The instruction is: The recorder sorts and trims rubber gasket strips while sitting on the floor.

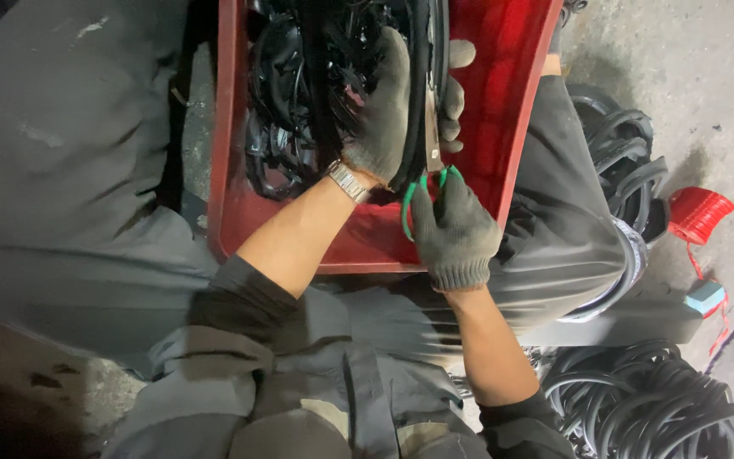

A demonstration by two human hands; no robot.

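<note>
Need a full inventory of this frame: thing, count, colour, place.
Crate: one, red, on the lap.
Rubber scraps: tangled heap, black, inside the crate.
Rubber ring: one, black, in the left hand.
Scissors: one, green handles, in the right hand, blades at the ring.
Rubber rings: pile, black, floor at lower right; more at.
String spool: one, red, floor at right.
Watch: one, silver, left wrist.
Left hand: grey glove.
Right hand: grey glove.

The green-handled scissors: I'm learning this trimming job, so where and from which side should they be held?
Grip the scissors by the green loops, coming from the near side as the right hand does; the blades point away toward the black rubber ring held by the left hand.
</note>
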